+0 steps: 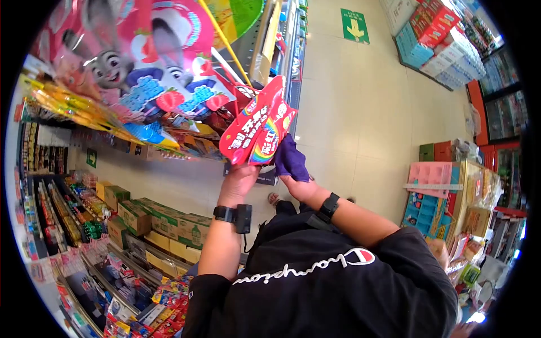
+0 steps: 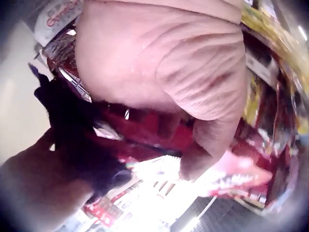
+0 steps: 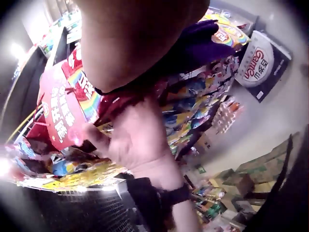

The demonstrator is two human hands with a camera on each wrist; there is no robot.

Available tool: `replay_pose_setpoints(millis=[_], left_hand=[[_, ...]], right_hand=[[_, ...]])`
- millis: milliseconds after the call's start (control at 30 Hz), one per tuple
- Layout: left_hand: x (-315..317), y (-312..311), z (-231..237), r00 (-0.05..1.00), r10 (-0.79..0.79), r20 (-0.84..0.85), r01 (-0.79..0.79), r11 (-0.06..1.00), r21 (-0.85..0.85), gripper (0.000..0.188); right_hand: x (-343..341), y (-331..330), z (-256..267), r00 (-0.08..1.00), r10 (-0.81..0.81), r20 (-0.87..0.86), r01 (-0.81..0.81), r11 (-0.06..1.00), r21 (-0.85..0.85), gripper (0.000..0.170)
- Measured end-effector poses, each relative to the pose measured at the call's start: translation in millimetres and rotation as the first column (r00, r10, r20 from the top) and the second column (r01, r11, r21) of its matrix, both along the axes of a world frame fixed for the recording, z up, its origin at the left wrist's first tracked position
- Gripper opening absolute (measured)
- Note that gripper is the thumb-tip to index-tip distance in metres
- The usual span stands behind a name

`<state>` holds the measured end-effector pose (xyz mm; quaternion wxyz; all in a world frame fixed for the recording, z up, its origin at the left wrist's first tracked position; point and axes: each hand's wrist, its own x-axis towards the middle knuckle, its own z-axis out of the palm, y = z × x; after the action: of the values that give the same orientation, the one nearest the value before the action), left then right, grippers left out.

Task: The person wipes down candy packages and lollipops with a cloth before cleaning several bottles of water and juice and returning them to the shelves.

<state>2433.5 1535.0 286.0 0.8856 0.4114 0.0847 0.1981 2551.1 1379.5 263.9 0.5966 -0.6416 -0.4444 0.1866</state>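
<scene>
Currently, our left hand [image 1: 241,176] touches the lower edge of a red sign [image 1: 251,132], its fingers partly hidden; we cannot tell whether they close round it. Our right hand [image 1: 301,190] grips a purple cloth [image 1: 292,160], which covers most of its fingers, just beside the sign's lower right side. The sign bears a rainbow and white lettering, and it stands tilted in front of us. Black bands [image 1: 226,213] circle both our wrists, and we wear a black shirt [image 1: 338,287] with white script.

Left of the sign we see large pink packages [image 1: 129,50] with cartoon rabbits. From the right wrist, a dark box [image 3: 264,65] lettered Gamen shows near the packets [image 3: 193,104]. Green-and-brown cartons [image 1: 169,218] line the floor [image 1: 338,107] to our left, and farther ahead a green marker [image 1: 355,26] with a yellow arrow lies on it.
</scene>
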Motion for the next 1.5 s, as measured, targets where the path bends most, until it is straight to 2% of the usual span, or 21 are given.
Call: replay_pose_setpoints(millis=[67, 167, 200, 267, 300, 400, 467, 567, 600, 733, 800, 867, 933, 1067, 1133, 1167, 1200, 1267, 1300, 1400, 1500], left_hand=[[0, 7, 8, 1.000, -0.020, 0.007, 0.020, 0.997, -0.070, 0.064], [5, 27, -6, 0.999, -0.025, -0.024, 0.013, 0.920, -0.391, 0.056], [12, 26, -12, 0.977, 0.061, -0.202, -0.105, 0.971, -0.216, 0.056], [20, 21, -19, 0.928, 0.126, -0.352, -0.137, 0.991, -0.005, 0.055], [22, 37, -53, 0.929, 0.153, -0.336, -0.019, 0.929, 0.370, 0.056], [41, 26, -54, 0.946, 0.116, -0.302, -0.047, 0.973, 0.225, 0.056], [50, 20, -56, 0.955, 0.100, -0.280, -0.053, 0.984, 0.168, 0.056], [51, 16, -58, 0.960, 0.081, -0.267, -0.046, 0.990, 0.134, 0.056], [50, 15, -58, 0.960, 0.077, -0.268, -0.046, 0.992, 0.122, 0.056], [36, 11, -62, 0.953, 0.074, -0.293, -0.057, 0.996, 0.066, 0.056], [32, 9, -66, 0.950, 0.088, -0.299, -0.078, 0.996, 0.042, 0.056], [28, 4, -67, 0.946, 0.107, -0.306, -0.104, 0.994, 0.027, 0.056], [25, -3, -69, 0.941, 0.133, -0.311, -0.135, 0.991, 0.015, 0.056], [24, -16, -77, 0.929, 0.194, -0.314, -0.201, 0.980, 0.009, 0.056], [23, -20, -81, 0.919, 0.187, -0.346, -0.237, 0.966, -0.108, 0.056], [23, -25, -83, 0.919, 0.214, -0.332, -0.264, 0.958, -0.115, 0.056], [23, -29, -83, 0.918, 0.238, -0.317, -0.288, 0.950, -0.121, 0.056], [27, -42, -57, 0.865, 0.286, -0.411, -0.244, 0.958, 0.152, 0.053], [24, -41, -76, 0.907, 0.192, -0.376, -0.271, 0.947, -0.169, 0.052], [27, -59, -79, 0.911, 0.186, -0.368, -0.286, 0.928, -0.240, 0.051], [32, -72, -72, 0.904, 0.216, -0.369, -0.316, 0.918, -0.238, 0.052]], right_hand=[[4, -10, 4, 1.000, -0.003, 0.015, 0.004, 0.999, -0.044, 0.060], [11, -22, 11, 1.000, -0.020, -0.015, 0.021, 0.999, 0.040, 0.061], [17, -20, 12, 0.999, -0.032, -0.017, 0.032, 0.999, 0.034, 0.061], [31, -10, 40, 0.984, 0.013, 0.180, -0.013, 1.000, 0.003, 0.058], [21, -2, 32, 0.979, -0.107, 0.174, 0.094, 0.992, 0.079, 0.056], [5, 22, 24, 0.991, -0.123, 0.059, 0.114, 0.985, 0.127, 0.055], [-2, 28, 19, 0.979, -0.146, 0.144, 0.135, 0.987, 0.085, 0.058], [-16, 39, 12, 0.973, -0.180, -0.144, 0.193, 0.978, 0.080, 0.064], [-19, 40, 12, 0.973, -0.176, -0.147, 0.188, 0.979, 0.073, 0.064], [-18, 39, 19, 0.993, -0.090, -0.075, 0.096, 0.991, 0.088, 0.070], [-21, 33, 4, 0.987, -0.013, -0.162, -0.003, 0.995, -0.096, 0.069], [-22, 30, -11, 0.992, 0.002, -0.125, -0.014, 0.995, -0.095, 0.063], [-21, 21, -22, 0.952, 0.063, -0.299, -0.105, 0.986, -0.129, 0.056], [-16, 9, -39, 0.992, 0.033, -0.118, -0.053, 0.985, -0.163, 0.052], [-13, -7, -35, 0.891, -0.024, -0.454, -0.131, 0.942, -0.308, 0.051], [-6, -9, -38, 0.979, 0.035, -0.200, -0.075, 0.977, -0.198, 0.050], [-1, -14, -39, 0.979, 0.057, -0.198, -0.097, 0.976, -0.196, 0.050], [2, -28, -39, 0.978, 0.154, 0.139, -0.146, 0.987, -0.066, 0.046], [9, -33, -40, 0.951, 0.296, 0.091, -0.289, 0.953, -0.088, 0.043], [8, -33, -40, 0.939, 0.339, -0.061, -0.342, 0.938, -0.046, 0.041], [6, -22, -55, 0.981, 0.196, 0.000, -0.196, 0.981, -0.011, 0.045]])
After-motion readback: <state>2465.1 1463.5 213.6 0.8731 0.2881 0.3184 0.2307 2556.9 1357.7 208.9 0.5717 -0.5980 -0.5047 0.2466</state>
